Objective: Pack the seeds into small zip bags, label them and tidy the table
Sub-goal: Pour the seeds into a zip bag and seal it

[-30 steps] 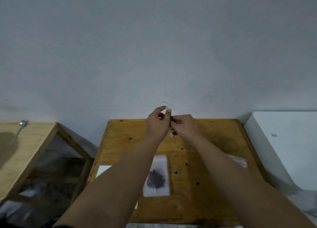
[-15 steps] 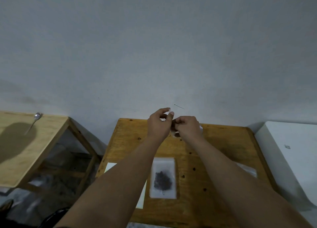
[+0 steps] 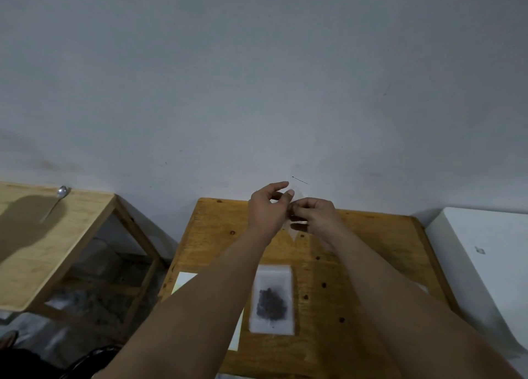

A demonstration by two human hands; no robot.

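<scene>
Here, head view, one entry per item. Orange-brown wooden table [image 3: 385, 236] with dark knot holes, set against a plain grey wall [image 3: 257, 78]. Left hand [image 3: 267, 210] and right hand [image 3: 317, 217], raised together over the far end of the table, fingertips meeting. Right hand grip: fingers curled tight, pinching a small translucent item [image 3: 292, 230] that hangs just below the fingertips, too faint to identify. Left hand grip: forefinger lifted and half straight, thumb tip against the right hand's fingers; whether it has hold of the item cannot be told. Small clear zip bag [image 3: 271, 278], lying flat on the near middle of the table between the two forearms, touched by neither hand. Dark seeds [image 3: 271, 304], a loose clump inside that bag toward its near end. White paper sheet [image 3: 184, 283], flat on the table just left of the bag, largely covered by the left forearm. Pale wooden side table [image 3: 43, 250], left of the main table and apart from it. Metal spoon [image 3: 61, 193], lying on the far edge of the side table beside the wall. White box-shaped unit [image 3: 485, 250], standing just beside the table's right edge.
</scene>
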